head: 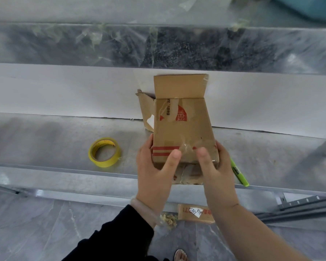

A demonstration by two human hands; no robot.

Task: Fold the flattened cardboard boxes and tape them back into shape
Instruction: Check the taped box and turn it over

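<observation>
A brown cardboard box [183,127] with red print and old clear tape stands on the metal shelf [45,140], its far flaps open. My left hand [154,170] grips its near left corner, thumb lying on the top face. My right hand [215,168] grips the near right corner, thumb also on top. A roll of yellow tape [104,152] lies flat on the shelf, left of the box and apart from both hands.
A green marker [239,174] lies by the shelf's front edge, right of my right hand. A small piece of cardboard [196,213] with a white label lies on the floor below. A white board runs behind the box.
</observation>
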